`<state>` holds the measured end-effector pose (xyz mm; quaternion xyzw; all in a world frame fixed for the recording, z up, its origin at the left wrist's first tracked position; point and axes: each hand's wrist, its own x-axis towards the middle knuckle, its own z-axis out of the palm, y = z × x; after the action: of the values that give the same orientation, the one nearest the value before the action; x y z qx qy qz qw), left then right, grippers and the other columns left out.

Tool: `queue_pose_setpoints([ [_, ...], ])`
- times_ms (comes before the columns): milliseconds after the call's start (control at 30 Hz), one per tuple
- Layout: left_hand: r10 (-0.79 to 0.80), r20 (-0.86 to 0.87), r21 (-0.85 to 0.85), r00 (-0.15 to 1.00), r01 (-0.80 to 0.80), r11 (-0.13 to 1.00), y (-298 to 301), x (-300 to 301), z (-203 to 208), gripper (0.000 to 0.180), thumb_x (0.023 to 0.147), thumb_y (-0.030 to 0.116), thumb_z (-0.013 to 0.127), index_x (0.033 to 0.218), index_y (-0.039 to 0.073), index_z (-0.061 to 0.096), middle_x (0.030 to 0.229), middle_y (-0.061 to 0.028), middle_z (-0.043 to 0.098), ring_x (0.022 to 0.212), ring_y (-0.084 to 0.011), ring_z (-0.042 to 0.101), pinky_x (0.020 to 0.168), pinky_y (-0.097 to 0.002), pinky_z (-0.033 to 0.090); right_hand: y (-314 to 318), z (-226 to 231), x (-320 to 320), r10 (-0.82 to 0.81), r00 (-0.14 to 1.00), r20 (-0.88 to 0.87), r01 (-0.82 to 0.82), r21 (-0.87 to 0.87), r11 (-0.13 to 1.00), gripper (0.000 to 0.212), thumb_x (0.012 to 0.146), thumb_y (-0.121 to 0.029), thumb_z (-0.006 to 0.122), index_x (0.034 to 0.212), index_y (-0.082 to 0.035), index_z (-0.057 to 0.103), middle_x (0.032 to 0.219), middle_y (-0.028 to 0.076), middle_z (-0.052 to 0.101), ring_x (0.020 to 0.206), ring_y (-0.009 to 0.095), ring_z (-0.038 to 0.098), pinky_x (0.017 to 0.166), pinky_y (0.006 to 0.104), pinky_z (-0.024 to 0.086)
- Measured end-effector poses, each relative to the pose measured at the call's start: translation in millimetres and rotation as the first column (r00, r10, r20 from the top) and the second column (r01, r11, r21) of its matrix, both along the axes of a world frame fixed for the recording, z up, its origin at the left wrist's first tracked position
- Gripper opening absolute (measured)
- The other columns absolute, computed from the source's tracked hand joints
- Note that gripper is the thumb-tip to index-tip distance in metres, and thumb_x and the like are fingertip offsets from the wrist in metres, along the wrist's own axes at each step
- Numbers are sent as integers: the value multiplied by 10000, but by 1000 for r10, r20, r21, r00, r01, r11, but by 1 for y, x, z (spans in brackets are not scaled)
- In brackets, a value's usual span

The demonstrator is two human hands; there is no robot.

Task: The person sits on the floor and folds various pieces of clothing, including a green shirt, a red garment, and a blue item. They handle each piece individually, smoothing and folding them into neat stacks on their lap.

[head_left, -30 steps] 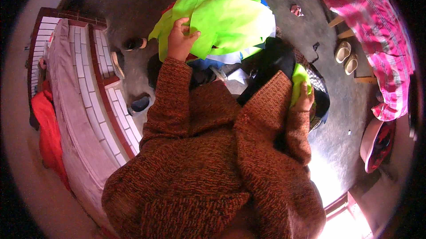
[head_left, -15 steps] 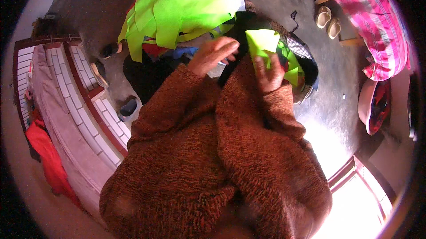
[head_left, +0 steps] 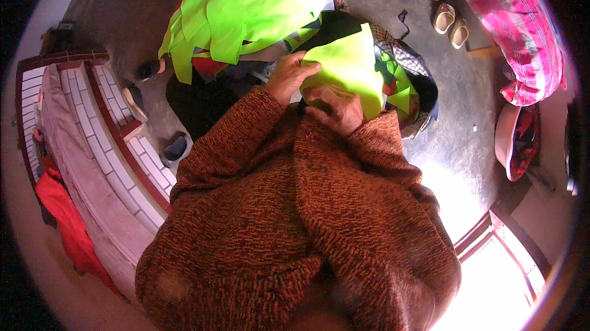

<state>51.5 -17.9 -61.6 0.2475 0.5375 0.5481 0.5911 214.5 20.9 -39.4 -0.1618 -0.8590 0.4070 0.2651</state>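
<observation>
Opened wider since earlier, the lime cloth (head_left: 345, 60) is held just below and right of the lime pile (head_left: 246, 8), edge pinched by left hand (head_left: 289, 79), grip of right hand (head_left: 344, 111) untellable, so slippage could be caused by uneven tension.

No text, label, brand, number or sign could be read anywhere in the head view (small details toward the dark, curved rim were too blurred, and the glare at lower right too strong, to make out any lettering).
</observation>
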Motion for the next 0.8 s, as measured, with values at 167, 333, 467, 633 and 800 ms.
queue_pose_setpoints([
  [167, 150, 53, 120, 987, -156, 980, 3, -2, 27, 335, 865, 128, 509, 1173, -6, 508, 1086, -85, 591, 973, -170, 557, 878, -304, 424, 2, 3, 4, 95, 995, 24, -95, -23, 995, 169, 738, -98, 676, 870, -56, 579, 876, 94, 634, 812, 277, 621, 714, 350, 493],
  [333, 176, 72, 242, 982, -189, 952, 12, -23, 50, 364, 880, 121, 506, 1218, -8, 472, 1133, -93, 568, 1022, -178, 543, 899, -314, 420, 0, 2, 3, 94, 993, 66, -87, -92, 992, 129, 756, -114, 659, 853, -58, 594, 827, 89, 632, 765, 264, 627, 670, 331, 495],
  [467, 169, 82, 357, 982, -188, 915, 33, -32, 79, 387, 891, 107, 505, 1254, -11, 441, 1168, -87, 545, 1048, -175, 531, 921, -313, 412, 3, -9, 0, 72, 996, 48, -60, -222, 973, 121, 781, -146, 644, 853, -60, 602, 832, 90, 638, 750, 252, 638, 653, 322, 496],
  [633, 141, 170, 504, 975, -209, 838, 66, -46, 126, 350, 892, 98, 514, 1228, 21, 455, 1069, -41, 573, 952, -124, 559, 846, -285, 463, 4, -10, 0, 33, 998, 48, -18, -293, 956, 111, 811, -134, 622, 885, -52, 610, 855, 96, 633, 784, 249, 636, 681, 315, 491],
  [800, 459, 62, 640, 886, -388, 663, 71, -80, 150, 426, 897, 71, 483, 1310, 58, 381, 1201, -97, 521, 1060, -219, 533, 938, -363, 419, 4, -11, 1, 14, 998, 69, 5, -272, 962, 109, 803, -128, 628, 888, -61, 615, 863, 89, 631, 784, 253, 629, 691, 322, 488],
])
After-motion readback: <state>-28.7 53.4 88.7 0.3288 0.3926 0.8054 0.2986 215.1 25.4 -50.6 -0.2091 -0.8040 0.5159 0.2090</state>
